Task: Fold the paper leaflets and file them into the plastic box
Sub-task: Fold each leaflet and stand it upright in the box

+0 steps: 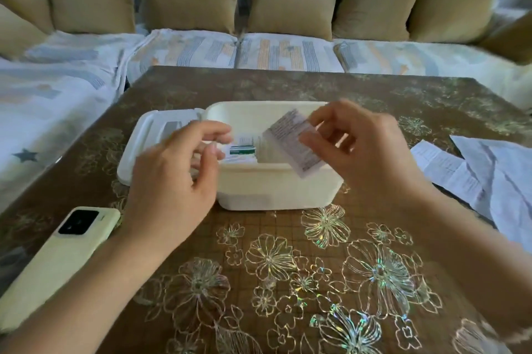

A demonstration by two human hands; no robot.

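Note:
A cream plastic box (276,189) stands open in the middle of the table, its lid (149,137) hanging off the left side. Inside it lie folded papers and a small green-and-white packet (242,150). My right hand (365,149) pinches a small folded leaflet (293,143) between thumb and fingers, tilted above the box's right half. My left hand (178,175) hovers over the box's left edge with fingers loosely curled and nothing in them. Unfolded leaflets (486,175) lie at the table's right edge.
A pale yellow phone (57,264) lies face down at the front left of the table. The brown tablecloth (288,281) has shiny flower patterns. A sofa with tan cushions (190,2) runs behind and to the left of the table.

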